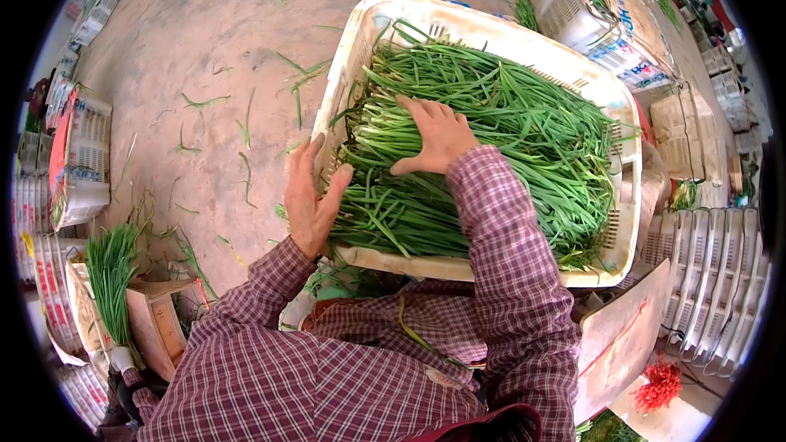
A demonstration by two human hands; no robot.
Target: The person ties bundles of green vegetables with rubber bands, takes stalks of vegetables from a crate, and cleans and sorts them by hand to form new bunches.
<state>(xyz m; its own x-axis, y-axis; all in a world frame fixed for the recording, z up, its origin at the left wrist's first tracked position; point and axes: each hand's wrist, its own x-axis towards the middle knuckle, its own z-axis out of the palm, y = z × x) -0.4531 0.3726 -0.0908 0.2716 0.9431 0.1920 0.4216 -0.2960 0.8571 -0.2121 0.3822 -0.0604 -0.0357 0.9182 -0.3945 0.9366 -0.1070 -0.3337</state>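
A large off-white plastic basket (491, 33) filled with long green chives (524, 123) sits in front of me. The pale stem ends (385, 127) point to its left side. My right hand (438, 137) lies over the chives near these stem ends, palm down with fingers spread. At the basket's left wall is my left hand (311, 203), its thumb apart from the fingers and nothing gripped in it. Whether its palm presses on the rim is hidden.
Loose chive leaves (196, 102) are scattered over the floor (205, 24). At lower left, another person's gloved hand (123, 358) holds a chive bunch (113, 274). Stacked baskets (712, 270) and red ties (657, 385) are on the right; another basket (565, 12) stands beyond.
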